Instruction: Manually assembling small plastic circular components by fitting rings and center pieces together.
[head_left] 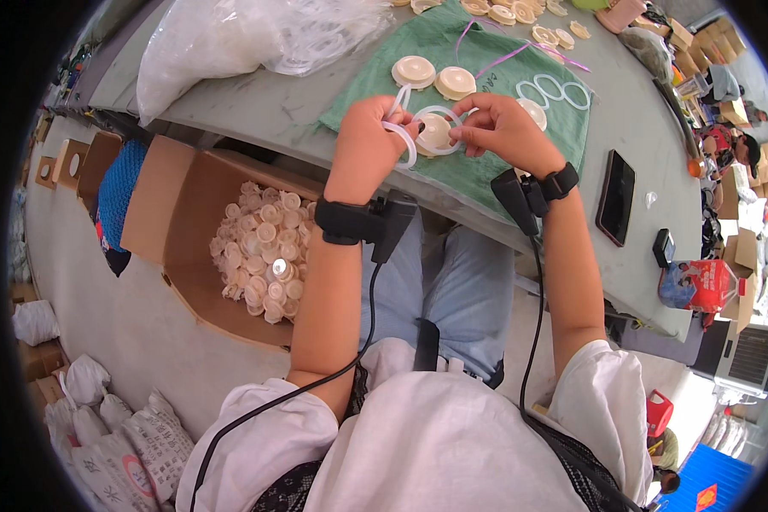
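A translucent white ring (439, 107) is stretched between my hands, above a round beige plastic cap (435, 136) on a green cloth (563, 141). My left hand (371, 141) is closed on this ring's left side and also holds more white rings (408, 147). Thumb and fingers of my right hand (508, 128) pinch the ring's right edge. Two more beige caps (414, 71) lie just beyond. Another cap (533, 113) is partly hidden behind my right hand. Several loose rings (563, 87) rest on the cloth farther right.
Clear plastic bag (239, 51) of rings at the table's far left. Below the edge, a cardboard box (149, 200) holds many beige pieces (260, 247). A phone (616, 198), small black device (664, 248) and red package (698, 284) are on the right. Cables run from both wrists.
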`<move>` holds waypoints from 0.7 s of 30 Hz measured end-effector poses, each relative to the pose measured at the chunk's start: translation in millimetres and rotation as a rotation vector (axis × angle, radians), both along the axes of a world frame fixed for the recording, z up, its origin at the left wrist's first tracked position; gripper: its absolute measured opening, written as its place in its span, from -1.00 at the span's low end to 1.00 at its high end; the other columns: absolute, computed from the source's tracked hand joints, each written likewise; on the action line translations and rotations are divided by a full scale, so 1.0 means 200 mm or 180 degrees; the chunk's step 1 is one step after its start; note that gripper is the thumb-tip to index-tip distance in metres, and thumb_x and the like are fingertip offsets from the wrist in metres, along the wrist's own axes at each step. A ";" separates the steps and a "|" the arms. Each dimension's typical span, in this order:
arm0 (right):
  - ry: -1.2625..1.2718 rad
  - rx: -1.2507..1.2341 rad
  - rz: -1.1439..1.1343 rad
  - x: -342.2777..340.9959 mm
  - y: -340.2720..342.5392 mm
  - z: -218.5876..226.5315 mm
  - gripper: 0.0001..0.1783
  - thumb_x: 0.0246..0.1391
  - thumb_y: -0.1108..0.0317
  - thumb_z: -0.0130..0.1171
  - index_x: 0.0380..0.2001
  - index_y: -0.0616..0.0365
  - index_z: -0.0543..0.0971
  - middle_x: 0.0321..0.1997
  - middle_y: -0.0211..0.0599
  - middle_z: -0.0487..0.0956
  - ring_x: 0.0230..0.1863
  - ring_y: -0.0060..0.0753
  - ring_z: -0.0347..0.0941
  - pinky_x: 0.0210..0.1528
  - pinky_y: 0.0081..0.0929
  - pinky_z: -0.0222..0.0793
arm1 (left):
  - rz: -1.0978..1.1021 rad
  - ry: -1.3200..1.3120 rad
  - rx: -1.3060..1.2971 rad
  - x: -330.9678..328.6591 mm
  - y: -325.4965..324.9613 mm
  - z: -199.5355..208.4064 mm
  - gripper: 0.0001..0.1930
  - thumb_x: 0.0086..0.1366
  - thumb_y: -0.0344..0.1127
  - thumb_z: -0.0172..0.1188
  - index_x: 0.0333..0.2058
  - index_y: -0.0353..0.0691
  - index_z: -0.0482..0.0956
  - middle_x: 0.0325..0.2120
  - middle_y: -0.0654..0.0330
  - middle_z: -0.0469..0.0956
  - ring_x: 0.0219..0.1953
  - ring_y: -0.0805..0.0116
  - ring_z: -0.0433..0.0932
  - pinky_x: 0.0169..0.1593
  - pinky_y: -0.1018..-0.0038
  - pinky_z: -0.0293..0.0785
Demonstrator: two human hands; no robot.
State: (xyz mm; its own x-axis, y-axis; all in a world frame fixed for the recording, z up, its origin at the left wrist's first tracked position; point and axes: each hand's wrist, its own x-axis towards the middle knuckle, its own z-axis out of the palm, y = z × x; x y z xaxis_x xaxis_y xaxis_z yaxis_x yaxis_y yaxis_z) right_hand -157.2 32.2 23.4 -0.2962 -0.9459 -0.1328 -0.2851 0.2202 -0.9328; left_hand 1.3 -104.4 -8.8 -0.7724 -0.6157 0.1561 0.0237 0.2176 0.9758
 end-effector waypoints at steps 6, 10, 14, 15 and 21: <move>0.0283 0.0128 -0.0376 0.03 -0.03 -0.06 -0.78 0.02 0.41 0.24 -0.26 0.27 0.51 -0.49 -0.40 0.56 -0.49 -0.65 0.47 -0.41 -0.69 0.41 | 0.0474 -0.0234 -0.0828 0.01 0.04 -0.04 -0.83 0.02 -0.50 0.21 -0.53 -0.43 0.38 -0.59 -0.04 0.46 -0.55 0.05 0.45 -0.44 0.32 0.35; 0.0406 -0.0035 -0.0503 0.04 -0.02 -0.11 -0.79 0.03 0.42 0.21 -0.26 0.28 0.52 -0.41 -0.39 0.57 -0.41 -0.66 0.48 -0.39 -0.68 0.42 | 0.0490 -0.0355 -0.1151 0.00 0.01 -0.10 -0.88 0.07 -0.47 0.19 -0.47 -0.41 0.45 -0.60 0.08 0.47 -0.59 0.34 0.36 -0.44 0.44 0.35; 0.0235 -0.0194 -0.0625 0.05 -0.02 -0.14 -0.81 0.06 0.44 0.17 -0.24 0.29 0.51 -0.37 -0.38 0.57 -0.36 -0.64 0.49 -0.38 -0.67 0.42 | 0.0440 -0.0354 -0.1178 -0.02 -0.01 -0.14 -0.87 0.07 -0.48 0.18 -0.48 -0.42 0.43 -0.56 0.03 0.51 -0.57 0.27 0.40 -0.42 0.42 0.38; 0.0227 -0.0187 -0.0628 0.05 -0.02 -0.15 -0.81 0.06 0.44 0.17 -0.24 0.29 0.51 -0.37 -0.38 0.57 -0.36 -0.64 0.49 -0.38 -0.67 0.42 | 0.0447 -0.0351 -0.1205 -0.03 -0.01 -0.14 -0.88 0.08 -0.48 0.18 -0.47 -0.42 0.43 -0.54 0.01 0.52 -0.56 0.25 0.43 -0.41 0.41 0.39; 0.0386 -0.0196 -0.0644 0.05 -0.03 -0.15 -0.81 0.10 0.43 0.13 -0.22 0.27 0.50 -0.38 -0.41 0.56 -0.39 -0.64 0.48 -0.39 -0.67 0.38 | 0.0451 -0.0402 -0.1292 -0.05 -0.03 -0.14 -0.89 0.09 -0.45 0.13 -0.47 -0.39 0.43 -0.54 -0.09 0.48 -0.47 -0.01 0.43 -0.40 0.26 0.35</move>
State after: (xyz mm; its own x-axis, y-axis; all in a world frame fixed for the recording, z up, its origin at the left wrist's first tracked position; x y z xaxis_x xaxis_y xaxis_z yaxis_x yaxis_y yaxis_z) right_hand -147.9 26.8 -7.2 -0.4906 -0.8709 -0.0286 -0.3518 0.2280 -0.9079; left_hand -8.6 -109.7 -36.1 -0.7134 -0.6251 0.3166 -0.1478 0.5759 0.8040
